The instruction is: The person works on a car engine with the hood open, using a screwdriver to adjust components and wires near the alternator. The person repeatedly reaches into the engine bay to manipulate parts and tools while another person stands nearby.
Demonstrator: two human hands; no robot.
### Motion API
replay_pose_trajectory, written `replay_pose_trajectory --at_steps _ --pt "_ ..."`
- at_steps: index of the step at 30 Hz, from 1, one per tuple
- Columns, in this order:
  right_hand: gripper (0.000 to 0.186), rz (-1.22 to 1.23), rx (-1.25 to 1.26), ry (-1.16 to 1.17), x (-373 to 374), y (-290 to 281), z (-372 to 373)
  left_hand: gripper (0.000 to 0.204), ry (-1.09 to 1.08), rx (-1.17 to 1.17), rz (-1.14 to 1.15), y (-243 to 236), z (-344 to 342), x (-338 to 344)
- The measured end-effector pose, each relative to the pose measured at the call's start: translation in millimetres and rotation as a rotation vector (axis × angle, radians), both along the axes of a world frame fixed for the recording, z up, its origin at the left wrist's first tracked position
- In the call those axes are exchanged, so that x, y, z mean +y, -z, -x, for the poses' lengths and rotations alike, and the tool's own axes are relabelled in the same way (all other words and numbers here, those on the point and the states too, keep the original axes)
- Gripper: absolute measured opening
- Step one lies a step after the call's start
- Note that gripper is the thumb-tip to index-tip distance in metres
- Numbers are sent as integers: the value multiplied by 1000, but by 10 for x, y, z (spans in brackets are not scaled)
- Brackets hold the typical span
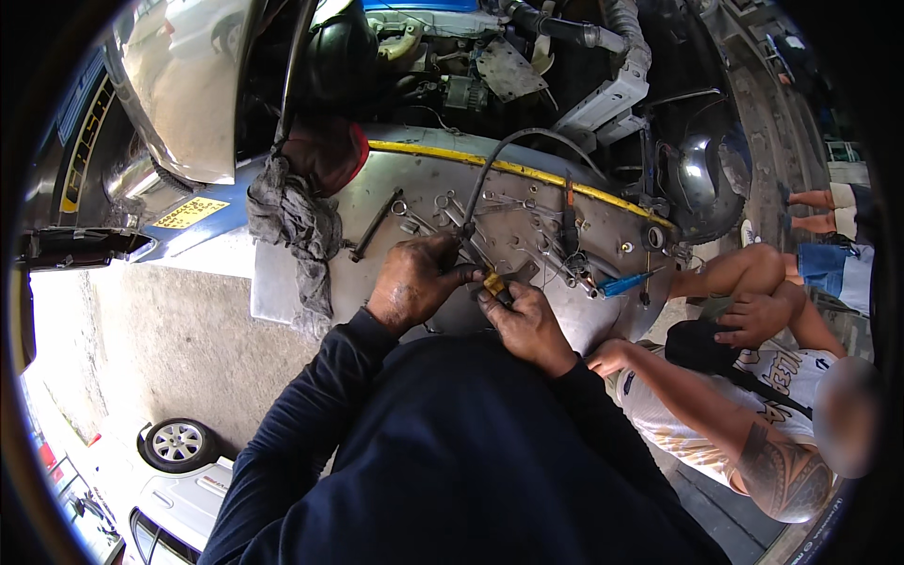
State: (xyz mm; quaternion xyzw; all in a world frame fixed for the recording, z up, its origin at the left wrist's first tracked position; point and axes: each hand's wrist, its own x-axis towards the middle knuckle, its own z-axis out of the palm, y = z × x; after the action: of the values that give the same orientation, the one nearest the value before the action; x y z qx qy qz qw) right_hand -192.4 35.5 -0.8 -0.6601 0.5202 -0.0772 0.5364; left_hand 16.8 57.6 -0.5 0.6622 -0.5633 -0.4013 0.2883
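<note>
My left hand is closed around the lower end of a dark grey cable, which arches up toward the engine bay and back down on the right. My right hand pinches a small yellow-and-black piece just below the cable end, close to my left thumb. Whether the two parts are joined is hidden by my fingers. Beneath and beyond my hands, several wrenches lie on a worn grey metal panel. A blue-handled tool rests right of my right hand.
A grey rag and a dark red cloth item lie at the panel's left. An open engine bay is beyond the yellow strip. A tape roll sits at right. Another person is close on my right.
</note>
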Motion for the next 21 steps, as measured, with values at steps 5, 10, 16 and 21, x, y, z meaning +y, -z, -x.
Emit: replay_pose_trajectory --at_steps 5,10,16,21 --pt "31 191 -3 -19 -62 139 -14 52 -76 42 -76 27 83 10" --pt "37 -96 9 -9 -136 133 57 49 -84 59 -102 116 -3 -15" --pt "50 -36 143 -130 -269 -2 126 26 -38 545 96 337 -236 18" --pt "44 377 376 -277 -265 30 71 18 -251 1109 -74 427 -303 21"
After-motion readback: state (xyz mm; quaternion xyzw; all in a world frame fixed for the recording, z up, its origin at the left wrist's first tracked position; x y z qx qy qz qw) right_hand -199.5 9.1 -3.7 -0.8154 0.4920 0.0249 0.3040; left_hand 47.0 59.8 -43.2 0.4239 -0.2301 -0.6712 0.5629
